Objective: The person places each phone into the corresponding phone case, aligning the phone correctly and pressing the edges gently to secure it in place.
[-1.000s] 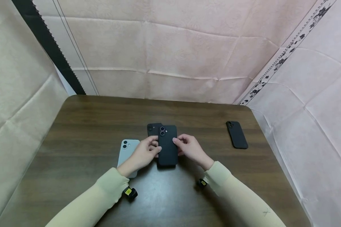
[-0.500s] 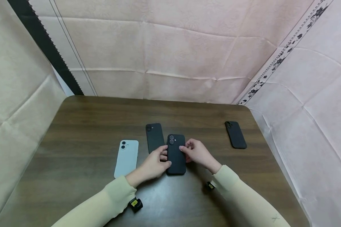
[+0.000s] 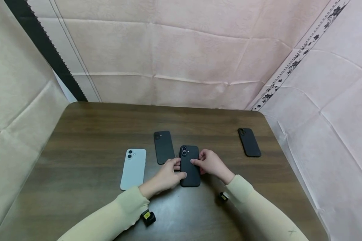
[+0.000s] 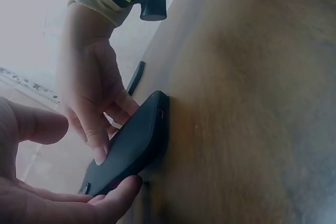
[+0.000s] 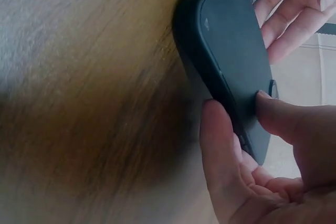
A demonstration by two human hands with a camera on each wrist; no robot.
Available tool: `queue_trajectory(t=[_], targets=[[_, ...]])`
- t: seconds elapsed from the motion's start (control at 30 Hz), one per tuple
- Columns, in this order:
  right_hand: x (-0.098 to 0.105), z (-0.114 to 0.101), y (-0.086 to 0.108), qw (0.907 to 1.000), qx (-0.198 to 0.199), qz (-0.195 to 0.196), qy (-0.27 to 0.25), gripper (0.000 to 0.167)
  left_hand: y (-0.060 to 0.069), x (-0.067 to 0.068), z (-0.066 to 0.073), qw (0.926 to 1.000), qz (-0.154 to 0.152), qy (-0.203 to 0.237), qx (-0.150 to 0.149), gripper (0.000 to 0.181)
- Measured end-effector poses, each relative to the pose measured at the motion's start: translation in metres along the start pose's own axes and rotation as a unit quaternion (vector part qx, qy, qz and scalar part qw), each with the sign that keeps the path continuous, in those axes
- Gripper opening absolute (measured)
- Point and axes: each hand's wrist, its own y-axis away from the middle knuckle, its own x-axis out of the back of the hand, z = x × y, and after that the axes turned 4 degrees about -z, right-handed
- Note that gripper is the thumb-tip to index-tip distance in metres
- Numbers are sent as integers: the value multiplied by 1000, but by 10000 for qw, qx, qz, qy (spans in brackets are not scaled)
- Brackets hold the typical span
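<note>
A black phone in a case (image 3: 190, 170), camera lenses up, is held low over the wooden table. My right hand (image 3: 212, 164) pinches its right edge, thumb on the back and fingers at the side. The phone's case (image 5: 231, 51) shows a slot at its lower end in the left wrist view. My left hand (image 3: 166, 176) is at the left edge. In the left wrist view its thumb (image 4: 44, 124) stands off the phone, while straight fingers touch the edge. A dark phone or case (image 3: 164, 147) lies behind my left hand, and a pale blue phone (image 3: 133, 169) lies to the left.
A black phone case (image 3: 249, 142) lies on the right of the brown table (image 3: 102, 134). Pale cloth (image 3: 199, 57) hangs behind and along both sides of the table. A small black device (image 3: 148, 217) is strapped at each wrist.
Both hands have brought the black phone rightward and toward me, lower to the table. The dark piece behind is now uncovered. My left thumb has come off the phone.
</note>
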Motion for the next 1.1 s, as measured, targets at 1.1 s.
queue_trajectory(t=[1.1], targets=[[-2, -17, -2, 9895, -439, -253, 1354, 34, 5, -2, 3, 9989, -438, 181, -43, 65]])
